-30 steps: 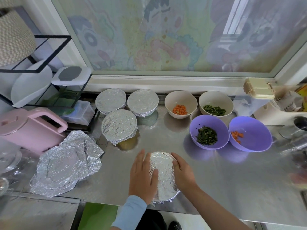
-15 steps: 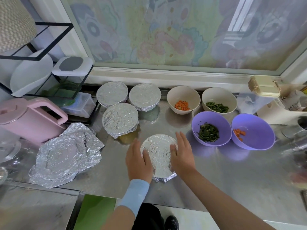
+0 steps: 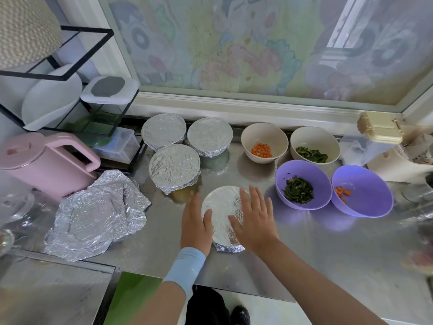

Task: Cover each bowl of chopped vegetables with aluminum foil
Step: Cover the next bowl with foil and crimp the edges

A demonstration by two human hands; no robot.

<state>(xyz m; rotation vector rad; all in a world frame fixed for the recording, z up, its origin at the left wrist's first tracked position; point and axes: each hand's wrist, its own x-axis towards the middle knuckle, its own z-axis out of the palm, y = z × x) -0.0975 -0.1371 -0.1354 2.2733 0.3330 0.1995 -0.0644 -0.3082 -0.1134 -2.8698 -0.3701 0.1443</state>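
Observation:
A foil-covered bowl point(image 3: 222, 214) stands on the steel counter point(image 3: 328, 249) between my hands. My left hand point(image 3: 195, 225) lies against its left side and my right hand point(image 3: 255, 219) lies on its right side, fingers straight. Three more foil-covered bowls point(image 3: 174, 168) point(image 3: 163, 131) point(image 3: 209, 136) stand behind it. Uncovered are a beige bowl of carrot point(image 3: 264, 141), a beige bowl of greens point(image 3: 315, 148), a purple bowl of greens point(image 3: 303, 184) and a purple bowl of carrot point(image 3: 362, 193). Crumpled foil sheets point(image 3: 98, 214) lie at the left.
A pink kettle point(image 3: 44, 163) stands at the left below a black wire rack point(image 3: 70, 73) holding containers. A cream box point(image 3: 380, 127) and other items sit at the right. The counter's front edge runs just below my wrists.
The foil-covered bowl has slid away from the counter's front edge toward the other covered bowls, with both hands moving along on its sides. My right fingers now spread over its right side.

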